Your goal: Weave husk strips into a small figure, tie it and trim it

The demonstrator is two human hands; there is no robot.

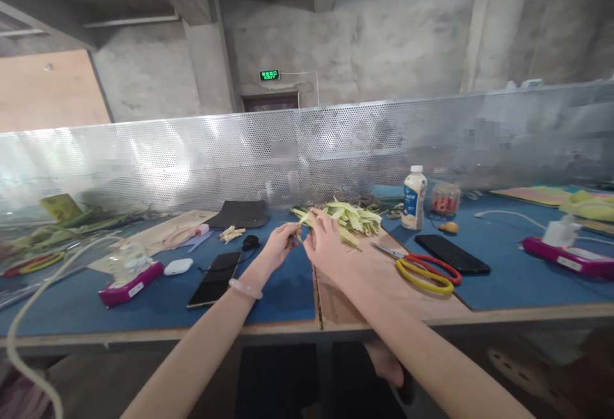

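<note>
We see a thin green strip (300, 238) pinched in our left hand (283, 244); right hand (324, 240) just beside, can't tell its grip. Leaf pile (359, 218) just beyond on tabletop (288, 294).

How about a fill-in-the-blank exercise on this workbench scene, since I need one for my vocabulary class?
1. The bracelet is worn on the person's ____ wrist.
2. The pale green strips are piled nearer to the ____ hand than to the left hand.
3. The scissors have one red handle and one ____ handle.
4. The English word on the lit green sign is ____.

Missing words: left; right; yellow; EXIT.
</note>
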